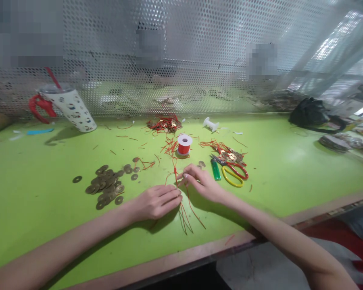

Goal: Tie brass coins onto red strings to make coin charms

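Observation:
My left hand rests on the green table with its fingers pressed together on a bundle of red cords that trails toward the front edge. Just to its right, my right hand pinches the upper part of the same red cords near their looped end. A pile of round brass coins with centre holes lies left of my left hand. A spool of red thread stands behind the hands.
Red and yellow-handled scissors and a green lighter lie right of my right hand. Farther back are heaps of strung coins, an empty white spool, a patterned cup at left, a black bag at right, and a perforated metal screen.

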Demonstrator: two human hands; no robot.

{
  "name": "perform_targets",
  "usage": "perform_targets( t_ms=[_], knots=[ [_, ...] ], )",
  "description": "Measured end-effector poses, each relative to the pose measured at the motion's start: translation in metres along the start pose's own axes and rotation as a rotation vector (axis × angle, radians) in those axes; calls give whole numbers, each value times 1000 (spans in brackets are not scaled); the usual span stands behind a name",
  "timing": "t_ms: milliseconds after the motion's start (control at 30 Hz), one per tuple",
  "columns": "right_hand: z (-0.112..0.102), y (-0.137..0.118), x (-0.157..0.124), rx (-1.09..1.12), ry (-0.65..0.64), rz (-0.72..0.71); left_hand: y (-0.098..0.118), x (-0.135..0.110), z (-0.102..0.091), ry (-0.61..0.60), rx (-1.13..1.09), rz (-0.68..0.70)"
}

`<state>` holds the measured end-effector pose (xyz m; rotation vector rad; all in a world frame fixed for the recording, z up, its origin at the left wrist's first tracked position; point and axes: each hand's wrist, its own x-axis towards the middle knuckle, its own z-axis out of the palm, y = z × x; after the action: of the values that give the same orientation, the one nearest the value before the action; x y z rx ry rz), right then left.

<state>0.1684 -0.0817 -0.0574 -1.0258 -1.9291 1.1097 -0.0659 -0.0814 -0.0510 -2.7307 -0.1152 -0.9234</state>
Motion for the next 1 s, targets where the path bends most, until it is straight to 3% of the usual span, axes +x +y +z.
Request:
perform_targets(
  t_ms=[267,433,600,1000],
  knots=[
    [3,7,1,175,-53,14,2,1,-2,-15,-63,-56],
    [4,8,2,141,-34,13,-6,-8,-1,-28,-296,-347],
    [6,10,2,254,-83,32,-12,-20,12,-195,-342,-593],
    [3,-3,-7,343,-144,94,-10,-23,18,-255,-297,-561]
  ],
)
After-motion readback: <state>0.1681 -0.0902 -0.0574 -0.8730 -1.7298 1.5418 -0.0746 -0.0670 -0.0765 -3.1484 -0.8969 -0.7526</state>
